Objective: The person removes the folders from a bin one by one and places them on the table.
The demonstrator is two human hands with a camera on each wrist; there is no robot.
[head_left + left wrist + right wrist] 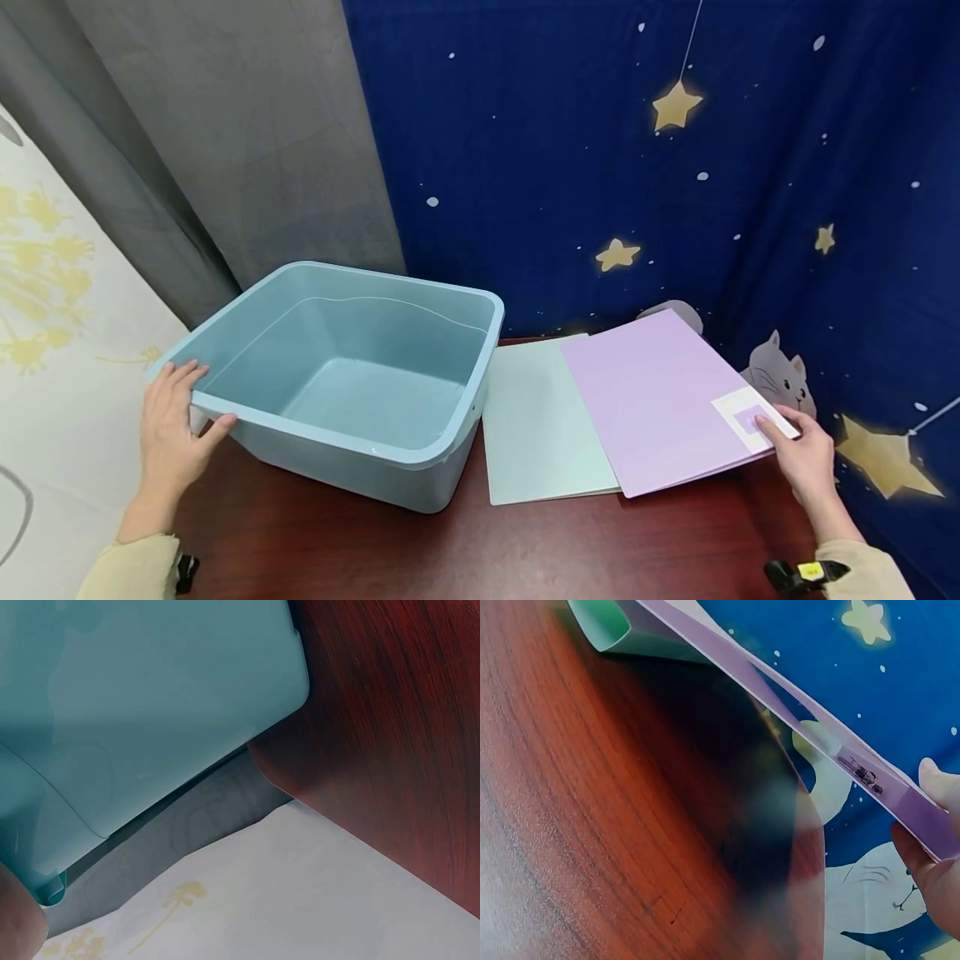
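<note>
A light blue plastic tub (390, 400) stands on the left of the table, and its visible inside holds nothing. My left hand (176, 421) grips the rim at its near left corner, fingers over the edge and thumb along the front. My right hand (806, 454) pinches the right corner of a purple file folder (645, 400), near its white label. That corner is raised above the table; in the right wrist view the covers of the purple folder (780, 709) part slightly, with a dark metal clip (866, 776) inside. Beneath its left side lies a pale green folder (543, 425).
The dark red wooden table (570, 550) carries everything. A navy curtain (540, 150) with stars hangs behind, with a grey curtain (247, 142) to its left. White patterned cloth (60, 400) borders the table's left edge.
</note>
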